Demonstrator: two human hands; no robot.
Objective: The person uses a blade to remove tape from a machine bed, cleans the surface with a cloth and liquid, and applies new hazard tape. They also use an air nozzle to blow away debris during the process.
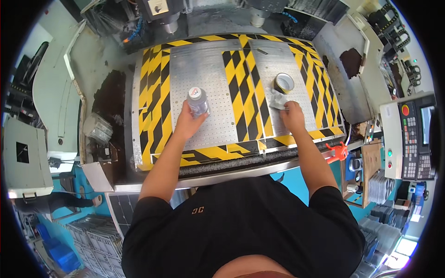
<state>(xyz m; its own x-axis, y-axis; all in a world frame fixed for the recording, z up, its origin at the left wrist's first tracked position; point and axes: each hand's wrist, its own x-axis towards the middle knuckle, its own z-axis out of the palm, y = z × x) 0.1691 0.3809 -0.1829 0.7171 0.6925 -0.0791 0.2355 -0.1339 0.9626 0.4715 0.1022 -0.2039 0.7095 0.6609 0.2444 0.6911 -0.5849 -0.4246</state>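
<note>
My left hand [188,122] is wrapped round a clear plastic bottle [200,105] with a white cap, upright over the left perforated metal plate [190,69]. My right hand [293,116] pinches a small crumpled, greyish-white piece [278,99], perhaps thin plastic or cloth; its kind cannot be made out. Just beyond that piece, a roll of tape [284,82] with a pale inner core and a dark and yellow outside sits on the right perforated plate [269,60]. The right fingertips are apart from the roll.
Yellow-and-black striped tape [243,92] borders both plates. Two machine spindles [170,24] hang at the back. An orange-red spray gun [339,151] hangs at the front right edge, near a control panel [414,139]. Far left, a person's leg [69,201] shows.
</note>
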